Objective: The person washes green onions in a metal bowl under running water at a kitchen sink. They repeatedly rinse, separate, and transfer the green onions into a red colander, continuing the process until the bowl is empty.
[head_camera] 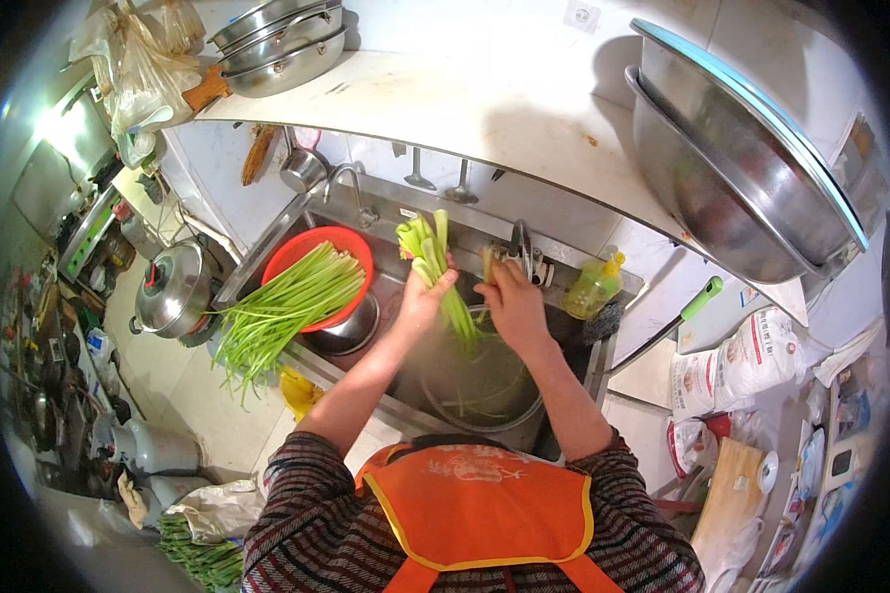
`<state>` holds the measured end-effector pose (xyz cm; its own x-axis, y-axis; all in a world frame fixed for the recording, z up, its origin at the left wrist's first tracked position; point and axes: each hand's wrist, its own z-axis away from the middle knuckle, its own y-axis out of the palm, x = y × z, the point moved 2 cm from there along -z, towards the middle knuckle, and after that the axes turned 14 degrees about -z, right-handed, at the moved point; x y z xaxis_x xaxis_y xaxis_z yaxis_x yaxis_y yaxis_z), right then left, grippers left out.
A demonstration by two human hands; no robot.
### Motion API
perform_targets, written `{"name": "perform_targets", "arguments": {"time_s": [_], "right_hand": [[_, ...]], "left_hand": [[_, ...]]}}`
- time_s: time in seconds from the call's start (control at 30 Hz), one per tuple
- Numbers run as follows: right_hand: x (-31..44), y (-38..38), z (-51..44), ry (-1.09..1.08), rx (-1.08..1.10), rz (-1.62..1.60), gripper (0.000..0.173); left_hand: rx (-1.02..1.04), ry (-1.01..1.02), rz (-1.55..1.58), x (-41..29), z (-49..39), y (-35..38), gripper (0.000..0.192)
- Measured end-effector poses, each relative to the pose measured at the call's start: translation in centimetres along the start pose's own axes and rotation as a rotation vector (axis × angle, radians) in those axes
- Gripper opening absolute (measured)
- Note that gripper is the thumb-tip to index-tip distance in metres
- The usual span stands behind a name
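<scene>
My left hand (424, 296) is closed around a small bunch of celery stalks (452, 315), their pale cut ends up and their other ends down over a large metal basin of water (482, 415). Just to the right, my right hand (515, 300) pinches a thin pale stalk (487, 261), blurred, in front of a faucet. The basin sits in the right part of a stainless steel sink (408, 404), and a few green bits float in its water. In the left part, a red plastic basin (272, 268) holds a heap of long celery stalks (297, 296) that hang over its rim.
Beneath the red basin is a metal bowl (356, 330). A faucet (350, 178) rises at the back left. A yellow soap bottle (593, 289) and a dark scrubber (603, 324) stand at the right. Overhead, a shelf (445, 104) carries large metal basins (712, 170). A lidded pot (170, 289) is left.
</scene>
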<state>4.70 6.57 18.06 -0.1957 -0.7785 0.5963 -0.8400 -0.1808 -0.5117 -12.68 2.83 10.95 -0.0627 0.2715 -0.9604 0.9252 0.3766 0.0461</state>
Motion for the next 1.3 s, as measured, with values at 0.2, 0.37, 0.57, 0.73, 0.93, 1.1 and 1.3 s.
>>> {"name": "perform_targets", "arguments": {"time_s": [0.2,0.37,0.57,0.73,0.93,1.1,1.3], "right_hand": [[-0.2,3.6,-1.4,0.308,0.152,-0.247,0.085],[2.8,5.6,-2.2,0.386,0.096,-0.633,0.085],[3.4,7.5,-0.2,0.401,0.150,-1.043,0.070],[0.3,8.6,3.8,0.718,0.284,-0.891,0.037],[-2.5,10.9,9.2,0.768,0.273,-0.840,0.038],[-2.1,12.5,13.2,1.016,0.121,-0.976,0.036],[-1.0,14.0,16.9,1.172,0.130,-0.862,0.031]], "left_hand": [[0.052,0.045,0.095,-1.7,1.2,0.6,0.039],[-0.116,0.135,0.069,-3.5,1.6,-1.9,0.052],[-0.438,0.257,-0.382,-14.7,-0.2,-12.1,0.024],[-0.489,0.514,-1.028,-27.9,-1.1,-20.0,0.032],[-0.221,0.236,-1.688,-27.2,-9.3,-25.8,0.042],[0.022,0.024,-1.574,-17.0,-13.3,-31.4,0.049],[0.160,-0.217,-1.572,-7.2,-8.8,-33.1,0.062]]}}
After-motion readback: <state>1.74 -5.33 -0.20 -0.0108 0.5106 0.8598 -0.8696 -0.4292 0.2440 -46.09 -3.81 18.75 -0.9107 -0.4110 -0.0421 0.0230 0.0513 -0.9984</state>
